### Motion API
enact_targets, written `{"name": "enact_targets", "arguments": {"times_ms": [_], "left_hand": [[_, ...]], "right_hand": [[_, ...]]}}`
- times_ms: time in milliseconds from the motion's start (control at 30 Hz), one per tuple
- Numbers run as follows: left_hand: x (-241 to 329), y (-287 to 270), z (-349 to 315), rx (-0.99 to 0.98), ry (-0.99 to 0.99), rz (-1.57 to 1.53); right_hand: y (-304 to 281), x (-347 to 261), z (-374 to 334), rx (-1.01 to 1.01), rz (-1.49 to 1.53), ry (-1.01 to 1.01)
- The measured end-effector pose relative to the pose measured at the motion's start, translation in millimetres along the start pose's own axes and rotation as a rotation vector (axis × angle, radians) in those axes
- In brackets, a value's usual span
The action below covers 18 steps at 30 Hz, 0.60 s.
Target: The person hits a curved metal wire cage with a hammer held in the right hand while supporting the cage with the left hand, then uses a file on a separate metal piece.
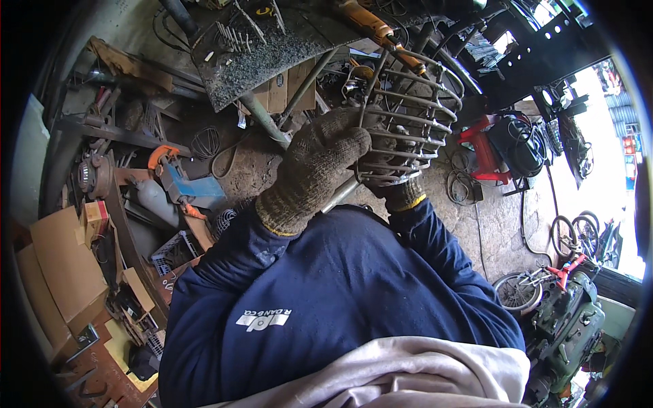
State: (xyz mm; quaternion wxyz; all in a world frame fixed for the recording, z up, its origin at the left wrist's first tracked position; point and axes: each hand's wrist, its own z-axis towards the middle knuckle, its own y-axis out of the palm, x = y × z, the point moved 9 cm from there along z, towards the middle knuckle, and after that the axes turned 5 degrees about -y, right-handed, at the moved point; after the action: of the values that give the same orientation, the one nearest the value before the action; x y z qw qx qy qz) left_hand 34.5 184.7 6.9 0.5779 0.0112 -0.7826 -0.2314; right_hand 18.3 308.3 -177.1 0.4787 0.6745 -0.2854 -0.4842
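A round cage of bent metal rods (445, 122), open-worked like a basket, is held up in front of my chest. My left hand (316, 160), in a dirty brown knitted glove, closes on the cage's left side, its thumb lying toward the rods. Behind and below the cage is my right hand (401, 194), gloved alike with a yellow cuff edge; the rods partly cover its fingers, which grip the cage from underneath. A pale metal tube (340, 195) slants down from the cage between my wrists. Just beyond the cage, an orange power tool (367, 20) lies at the metal table's edge.
The metal table (299, 41) ahead carries dark grit and upright rods. Cardboard boxes (68, 265) and a blue-and-orange machine (187, 180) stand left. On the right are a red stand (484, 153), cables on the floor (462, 185), a small bicycle (520, 289) and a green machine (571, 316).
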Motion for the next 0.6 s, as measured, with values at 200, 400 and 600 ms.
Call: {"name": "enact_targets", "arguments": {"times_ms": [200,400,600], "left_hand": [[-6,-8,-10,0.018,0.326,0.714],[0,-6,-11,0.012,0.317,0.512],[-9,-20,-2,0.123,0.045,-0.036]], "right_hand": [[41,-8,-9,-0.199,-1.820,-0.369],[13,-8,-8,-0.115,-0.777,-0.159],[-14,-7,-3,0.000,0.128,-0.051]]}}
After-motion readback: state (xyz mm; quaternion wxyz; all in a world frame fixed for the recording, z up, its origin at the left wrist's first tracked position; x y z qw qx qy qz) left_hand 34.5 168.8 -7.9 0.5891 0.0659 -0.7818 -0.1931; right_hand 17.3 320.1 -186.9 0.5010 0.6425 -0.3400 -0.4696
